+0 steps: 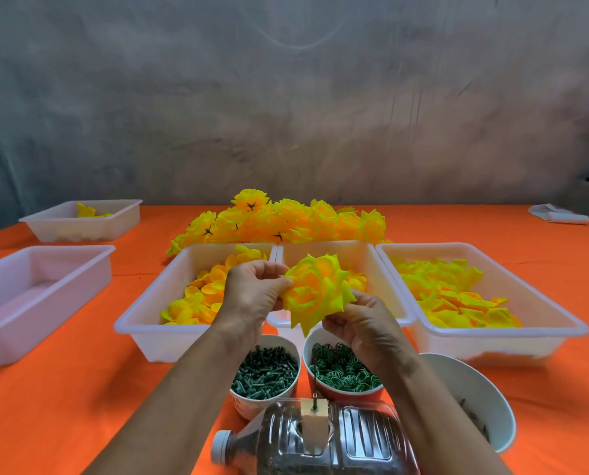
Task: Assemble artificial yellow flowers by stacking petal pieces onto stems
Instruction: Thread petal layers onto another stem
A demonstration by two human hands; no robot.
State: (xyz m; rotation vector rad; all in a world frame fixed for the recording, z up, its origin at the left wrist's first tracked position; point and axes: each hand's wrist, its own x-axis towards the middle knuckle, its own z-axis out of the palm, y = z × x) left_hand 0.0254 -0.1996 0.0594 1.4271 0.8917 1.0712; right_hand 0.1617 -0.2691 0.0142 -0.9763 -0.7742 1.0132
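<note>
Head view, both hands (pixel 251 293) (pixel 361 320) pinching yellow flower (pixel 317 291), face toward camera.

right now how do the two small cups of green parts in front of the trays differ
The left cup holds dark green peg-like stems; the right cup holds lighter green ring-like loops. The left cup is fully in view; the right hand covers part of the right cup. Both are small, round, nearly full, and stand on the orange cloth.

A matt orange cloth (pixel 63 399) covers the table, the trays (pixel 142 323) are smooth, milky, faintly glossy plastic, the yellow flower (pixel 315 291) looks like soft matt fabric, the lying bottle (pixel 337 440) is clear ribbed plastic, and the wall (pixel 286 97) behind is rough grey plaster.
</note>
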